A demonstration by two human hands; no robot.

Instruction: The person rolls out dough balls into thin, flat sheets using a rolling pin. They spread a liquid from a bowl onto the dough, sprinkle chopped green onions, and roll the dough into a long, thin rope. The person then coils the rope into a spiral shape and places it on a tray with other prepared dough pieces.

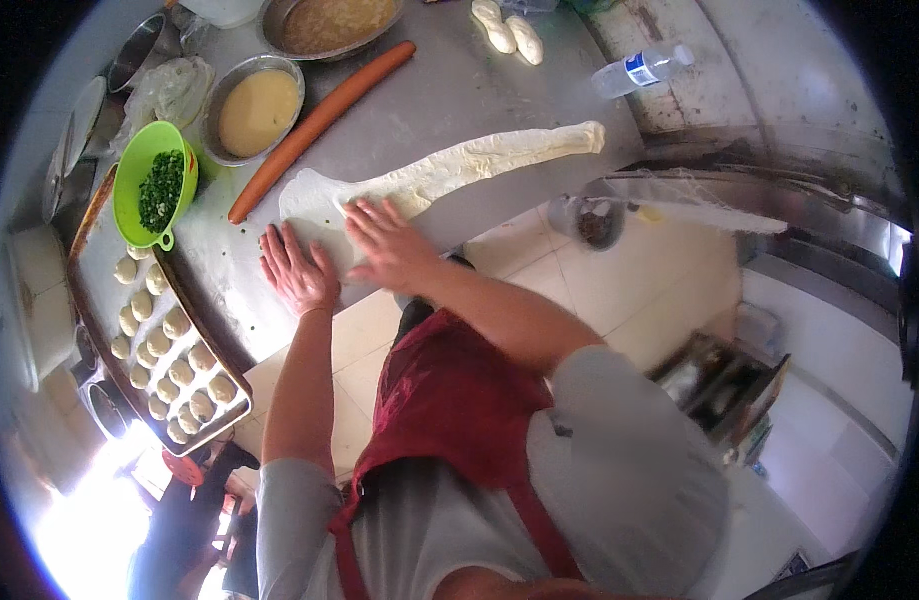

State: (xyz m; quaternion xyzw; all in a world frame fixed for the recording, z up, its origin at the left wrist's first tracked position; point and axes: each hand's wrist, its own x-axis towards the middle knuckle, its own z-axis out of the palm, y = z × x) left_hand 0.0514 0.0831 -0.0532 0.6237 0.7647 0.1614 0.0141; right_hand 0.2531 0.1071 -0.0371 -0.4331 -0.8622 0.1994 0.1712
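A long strip of dough (459, 166) lies across the metal worktop (459, 97). Its left end is spread thin and flat, while the part to the right is thicker and wrinkled. My left hand (298, 270) rests palm down by the near left edge of the thin end, fingers spread. On the thin end near the front edge lies my right hand (388, 244), flat with its fingers apart. Neither hand grasps anything. Just beyond them an orange-brown rolling pin (324, 127) lies diagonally on the worktop.
Left stand a green plastic bowl of chopped greens (162, 191), a metal bowl of pale yellow liquid (258, 112) and a baking tray (246, 397) with several dough balls. Two dough pieces (508, 31) and a plastic bottle (639, 71) lie far right. A person (193, 510) is lower left.
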